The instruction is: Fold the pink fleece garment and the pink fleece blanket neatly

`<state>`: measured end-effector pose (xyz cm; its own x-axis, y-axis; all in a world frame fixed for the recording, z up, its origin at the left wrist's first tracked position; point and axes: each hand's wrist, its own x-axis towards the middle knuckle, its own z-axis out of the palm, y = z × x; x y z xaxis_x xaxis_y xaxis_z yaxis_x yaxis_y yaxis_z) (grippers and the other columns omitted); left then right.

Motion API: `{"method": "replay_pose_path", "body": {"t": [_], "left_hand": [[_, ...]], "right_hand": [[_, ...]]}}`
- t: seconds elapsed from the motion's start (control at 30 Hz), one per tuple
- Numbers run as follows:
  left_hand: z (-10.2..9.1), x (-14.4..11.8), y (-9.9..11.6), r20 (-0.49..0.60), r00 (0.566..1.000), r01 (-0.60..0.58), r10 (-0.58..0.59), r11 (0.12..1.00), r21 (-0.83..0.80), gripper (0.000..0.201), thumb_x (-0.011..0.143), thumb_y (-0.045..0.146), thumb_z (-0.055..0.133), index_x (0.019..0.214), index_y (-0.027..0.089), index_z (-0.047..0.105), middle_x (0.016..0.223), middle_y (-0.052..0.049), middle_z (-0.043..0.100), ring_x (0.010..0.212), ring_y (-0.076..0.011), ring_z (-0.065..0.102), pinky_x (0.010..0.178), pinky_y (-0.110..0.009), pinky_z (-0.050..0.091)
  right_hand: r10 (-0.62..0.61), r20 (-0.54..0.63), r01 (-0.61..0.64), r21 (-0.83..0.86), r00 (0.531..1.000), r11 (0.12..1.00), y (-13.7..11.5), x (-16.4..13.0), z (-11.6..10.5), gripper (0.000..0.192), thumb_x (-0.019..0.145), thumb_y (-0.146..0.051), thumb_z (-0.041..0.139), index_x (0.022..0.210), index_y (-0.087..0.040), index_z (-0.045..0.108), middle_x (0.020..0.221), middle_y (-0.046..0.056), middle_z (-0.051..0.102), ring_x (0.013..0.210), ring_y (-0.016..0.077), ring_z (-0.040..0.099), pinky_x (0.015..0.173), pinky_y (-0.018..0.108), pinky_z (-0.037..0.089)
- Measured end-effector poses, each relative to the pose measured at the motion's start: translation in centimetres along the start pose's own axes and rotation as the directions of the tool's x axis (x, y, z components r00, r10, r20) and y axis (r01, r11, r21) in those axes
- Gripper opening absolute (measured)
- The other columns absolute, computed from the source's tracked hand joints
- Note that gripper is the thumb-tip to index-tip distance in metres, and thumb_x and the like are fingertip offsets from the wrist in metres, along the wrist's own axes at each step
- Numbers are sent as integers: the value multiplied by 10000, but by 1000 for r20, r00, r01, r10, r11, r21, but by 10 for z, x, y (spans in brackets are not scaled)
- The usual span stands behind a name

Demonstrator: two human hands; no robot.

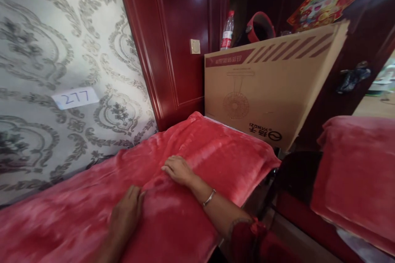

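Stretching lengthwise toward the Yangzi carton [262, 86], the plush blanket [173, 213] lies under left hand [126, 212] and nearer right hand [179, 170], fingers half-curled, grip unclear.

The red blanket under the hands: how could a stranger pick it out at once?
Start at the patterned wall on the left; the red blanket runs alongside it toward the big cardboard box. The left hand and right hand are on it. Unlike the folded red cloth at far right, it lies spread wide.
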<state>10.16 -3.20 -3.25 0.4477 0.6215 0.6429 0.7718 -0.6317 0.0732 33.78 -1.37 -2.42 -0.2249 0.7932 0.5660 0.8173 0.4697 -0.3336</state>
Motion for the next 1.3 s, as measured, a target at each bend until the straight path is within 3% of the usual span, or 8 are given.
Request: {"method": "replay_pose_path", "body": {"t": [0.1,0.27,0.4,0.53,0.83,1.03,1.3], "left_hand": [[1,-2,-2,-70,995,-71,72,997,11,354,988,377,336,753,229,556,674,2,590,539,-156,590,499,-267,421],[2,-1,-3,-160,976,-145,148,989,29,322,999,345,361,807,216,585,705,0,618,540,-145,602,504,-261,435],[3,0,-3,-137,985,-109,108,994,5,353,999,367,341,801,219,592,710,-6,622,582,-149,617,537,-259,458],[1,-1,-1,-88,993,-80,80,997,0,370,1002,374,327,790,218,588,699,-10,611,591,-149,615,542,-254,459],[-2,-1,1,-94,988,-118,119,993,14,354,1013,352,329,793,215,571,709,-14,605,604,-152,608,564,-258,455],[-1,-1,0,-115,984,-135,135,991,9,334,1008,331,354,791,209,577,702,-10,608,587,-150,605,545,-258,444],[-3,-1,0,-74,992,-105,103,994,-29,331,1008,340,350,818,207,586,721,-12,612,623,-151,624,590,-260,462]], "right_hand": [[123,7,-123,-17,992,992,34,-2,-18,298,1030,-338,461,892,-187,679,940,50,676,906,171,566,856,313,403],[225,-20,-225,-31,974,974,105,-17,-54,223,991,-261,505,970,-193,716,1001,77,711,980,210,598,921,375,427],[249,-24,-249,9,968,969,147,-31,-76,233,944,-188,530,1069,-210,726,1100,84,723,1069,222,612,994,404,434],[252,5,-252,60,968,966,173,-43,-87,267,883,-151,585,1096,-206,736,1184,93,707,1139,234,610,1067,443,406],[243,55,-246,65,969,967,192,-49,-87,289,809,-172,694,1086,-214,764,1195,106,710,1149,264,615,1072,442,409],[257,30,-258,49,966,965,191,-48,-76,207,848,-178,638,990,-198,788,1142,123,724,1132,283,624,1050,470,422],[213,85,-221,98,973,970,186,-57,-80,390,876,-255,628,1262,-253,681,1370,98,621,1294,251,548,1112,450,392]]}}
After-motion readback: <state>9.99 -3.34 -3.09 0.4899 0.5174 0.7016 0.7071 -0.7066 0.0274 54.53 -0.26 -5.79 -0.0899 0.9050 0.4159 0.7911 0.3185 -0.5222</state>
